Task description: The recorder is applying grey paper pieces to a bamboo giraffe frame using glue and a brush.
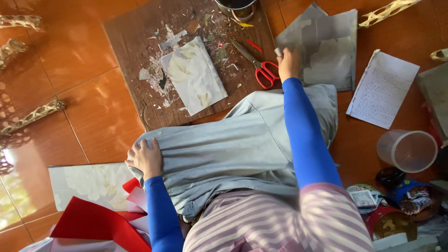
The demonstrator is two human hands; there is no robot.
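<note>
Am seeing right hand (289,63) pinching small grey piece beside red scissors (261,70) at board's (126,32) right edge; left hand (145,158) spread, pressing grey cloth (233,144). Risk, I judge: sleeve catching the scissors, scattering scraps.

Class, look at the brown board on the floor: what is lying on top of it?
On the brown board lie a pale sheet, red-handled scissors and paper scraps. Its near edge is hidden under grey cloth.
</note>
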